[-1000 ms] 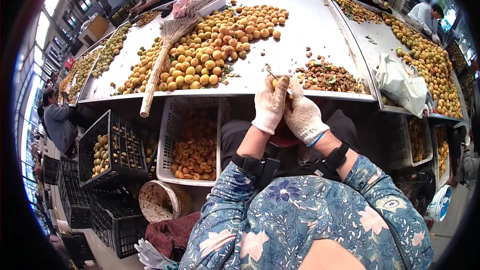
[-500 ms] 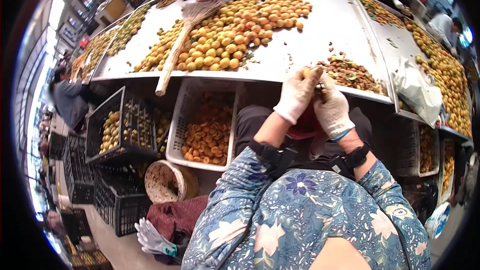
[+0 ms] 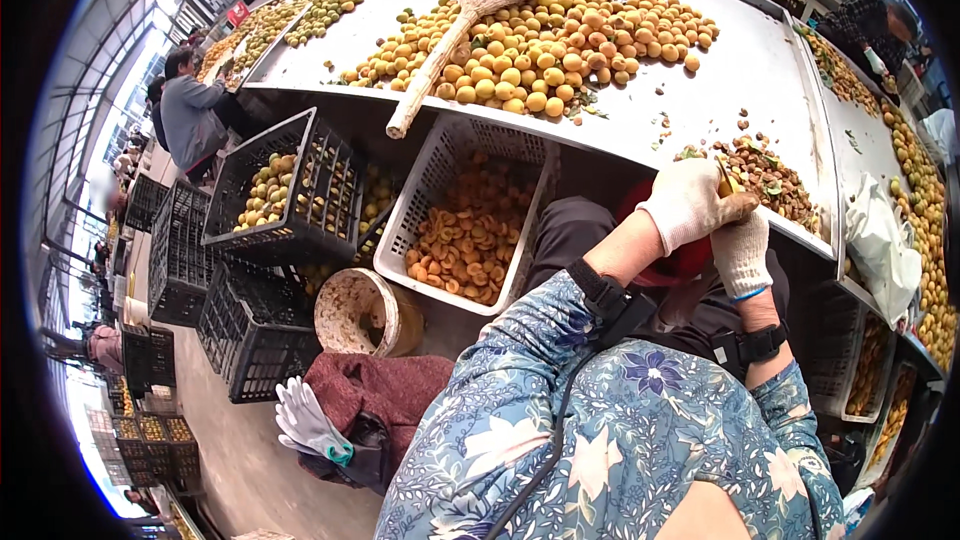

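Observation:
My left hand [image 3: 692,202], in a white knit glove with brown-stained fingertips, is closed round a yellow apricot [image 3: 727,183] at the table's front edge. Only a sliver of the fruit shows past the thumb. Right below and touching it is my right hand [image 3: 742,258], gloved in white too. Its fingers curl in under the left thumb, and whatever they grip is hidden. Beside the hands lies a heap of brown pits and scraps [image 3: 765,175] with bits of green leaf. Whole apricots [image 3: 545,55] are piled farther left on the white table [image 3: 725,75].
A straw broom [image 3: 440,60] lies over the pile, its handle past the edge. Below stand a white crate [image 3: 395,240] of halved apricots, a stained bucket [image 3: 405,325] and black crates [image 3: 255,340]. A white bag [image 3: 880,250] hangs at the right. People work at neighbouring tables.
The whole view has shifted, so table and crates sit farther right. My left hand has turned, its thumb now crossing over the right hand's fingers and hiding more of the fruit.

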`<state>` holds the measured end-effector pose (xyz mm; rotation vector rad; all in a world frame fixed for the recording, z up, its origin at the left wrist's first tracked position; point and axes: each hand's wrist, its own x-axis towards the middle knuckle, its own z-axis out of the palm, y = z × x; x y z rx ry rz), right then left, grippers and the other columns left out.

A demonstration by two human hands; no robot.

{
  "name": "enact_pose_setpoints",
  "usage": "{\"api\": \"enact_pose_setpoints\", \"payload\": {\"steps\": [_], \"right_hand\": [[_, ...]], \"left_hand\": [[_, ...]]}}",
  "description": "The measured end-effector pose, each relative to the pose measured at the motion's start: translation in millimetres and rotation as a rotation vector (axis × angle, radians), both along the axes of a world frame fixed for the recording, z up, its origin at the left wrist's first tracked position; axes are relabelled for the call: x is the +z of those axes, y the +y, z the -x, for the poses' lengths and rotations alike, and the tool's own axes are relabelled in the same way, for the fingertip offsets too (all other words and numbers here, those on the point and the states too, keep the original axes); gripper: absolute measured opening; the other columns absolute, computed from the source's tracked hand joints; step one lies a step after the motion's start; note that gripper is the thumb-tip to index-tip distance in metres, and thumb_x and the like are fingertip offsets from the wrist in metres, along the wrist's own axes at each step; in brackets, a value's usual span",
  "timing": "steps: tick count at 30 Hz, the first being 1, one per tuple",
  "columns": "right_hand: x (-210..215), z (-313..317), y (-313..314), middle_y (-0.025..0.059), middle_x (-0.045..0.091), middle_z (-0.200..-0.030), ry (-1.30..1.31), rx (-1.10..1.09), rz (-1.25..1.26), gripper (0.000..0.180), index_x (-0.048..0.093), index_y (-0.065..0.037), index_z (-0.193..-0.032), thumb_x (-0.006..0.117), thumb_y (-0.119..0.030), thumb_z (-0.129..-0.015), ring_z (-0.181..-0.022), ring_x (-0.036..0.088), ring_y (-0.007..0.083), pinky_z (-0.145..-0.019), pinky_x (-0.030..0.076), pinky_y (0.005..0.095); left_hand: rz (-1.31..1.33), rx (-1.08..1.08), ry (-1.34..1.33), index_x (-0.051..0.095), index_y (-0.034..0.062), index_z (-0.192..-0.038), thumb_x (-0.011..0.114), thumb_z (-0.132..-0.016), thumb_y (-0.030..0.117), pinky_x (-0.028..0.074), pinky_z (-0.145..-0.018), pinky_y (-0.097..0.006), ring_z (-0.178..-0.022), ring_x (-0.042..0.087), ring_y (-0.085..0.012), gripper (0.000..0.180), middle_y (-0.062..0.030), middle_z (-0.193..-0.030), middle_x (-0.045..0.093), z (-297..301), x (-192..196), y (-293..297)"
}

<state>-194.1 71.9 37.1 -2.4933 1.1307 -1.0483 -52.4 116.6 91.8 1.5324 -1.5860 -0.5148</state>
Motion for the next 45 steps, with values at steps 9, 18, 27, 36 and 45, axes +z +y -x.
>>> {"api": "enact_pose_setpoints", "payload": {"steps": [9, 18, 27, 36, 45], "right_hand": [[11, -4, 14, 0.0119, 0.069, -0.092, -0.120, 0.223, -0.574, 0.023, 0.064, -0.003, -0.104, 0.066, -0.013, -0.083, -0.084, 0.067, 0.0244, -0.074, 0.053, 0.0333], [48, 8, 26, 0.0125, 0.068, -0.081, 0.007, 0.361, -0.703, 0.022, 0.064, -0.004, -0.096, 0.069, -0.009, -0.076, -0.075, 0.067, 0.0236, -0.068, 0.053, 0.0330], [46, 8, 24, 0.0117, 0.069, -0.081, 0.063, 0.440, -0.732, 0.018, 0.066, -0.005, -0.092, 0.070, -0.010, -0.076, -0.074, 0.067, 0.0222, -0.068, 0.052, 0.0336], [64, -3, 25, 0.0114, 0.069, -0.087, -0.057, 0.339, -0.771, 0.024, 0.065, -0.004, -0.104, 0.068, -0.010, -0.081, -0.078, 0.066, 0.0193, -0.073, 0.052, 0.0321], [73, 15, 22, -0.0047, 0.048, -0.064, -0.606, 0.213, -1.239, 0.030, 0.057, -0.008, -0.115, 0.065, -0.023, -0.090, -0.039, 0.037, 0.0009, -0.033, 0.030, 0.0177]], "left_hand": [[0.112, -0.137, 0.215, 0.067, 0.0004, -0.080, 0.075, -0.079, 0.038, 0.052, -0.059, -0.036, -0.062, 0.066, -0.0304, 0.039, -0.0173, -0.066, 0.064, -10, -17, 13], [0.243, -0.234, 0.192, 0.060, 0.0007, -0.106, 0.073, -0.084, 0.019, 0.051, -0.073, -0.033, -0.078, 0.062, -0.0220, 0.031, -0.0140, -0.089, 0.064, -8, -31, 31], [0.275, -0.230, 0.140, 0.052, -0.0009, -0.117, 0.067, -0.088, 0.015, 0.050, -0.076, -0.034, -0.084, 0.062, -0.0268, 0.036, -0.0177, -0.097, 0.061, -10, -44, 43], [0.111, -0.186, 0.323, 0.052, -0.0009, -0.120, 0.063, -0.091, 0.015, 0.050, -0.077, -0.031, -0.082, 0.062, -0.0214, 0.035, -0.0136, -0.091, 0.063, -13, -34, 28], [0.107, 0.034, -0.168, 0.058, 0.0048, -0.114, 0.072, -0.082, 0.028, 0.052, -0.076, -0.040, -0.088, 0.064, -0.0340, 0.042, -0.0184, -0.095, 0.064, -32, -34, 20]]}}
